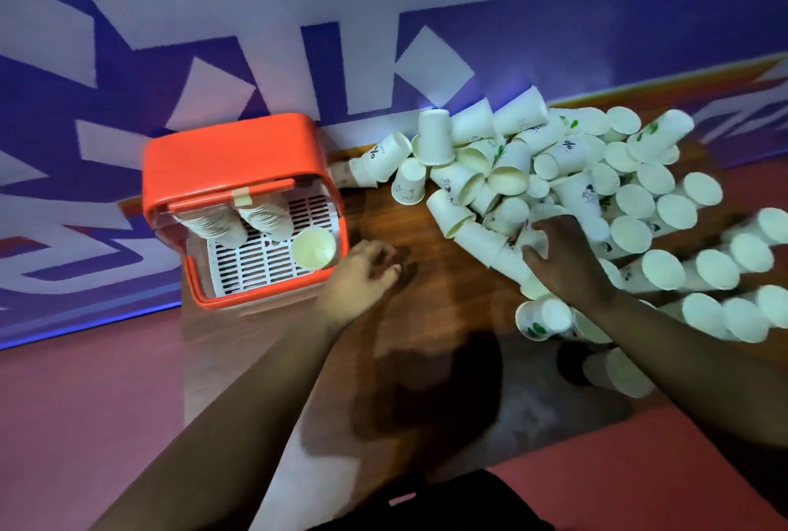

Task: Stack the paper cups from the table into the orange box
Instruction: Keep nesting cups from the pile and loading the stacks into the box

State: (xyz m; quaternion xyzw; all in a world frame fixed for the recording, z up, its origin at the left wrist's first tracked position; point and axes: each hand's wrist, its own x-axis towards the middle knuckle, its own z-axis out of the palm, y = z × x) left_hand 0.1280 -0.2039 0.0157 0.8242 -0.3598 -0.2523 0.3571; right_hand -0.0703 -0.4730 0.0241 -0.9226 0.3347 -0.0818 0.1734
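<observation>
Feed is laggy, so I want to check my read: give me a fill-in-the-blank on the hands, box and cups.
1. The left hand holds ____.
2. The right hand touches cups heaped on the ____.
3. The orange box stands to the ____ of those cups.
4. The lone cup in the box opens ____.
Missing: nothing; table; left; upward.

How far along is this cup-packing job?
Early. Done: two stacks and one single cup sit in the orange box. In hand: the right hand reaches into the pile, grip unclear; the left hand is empty. Left: most cups lie loose on the table.
</observation>
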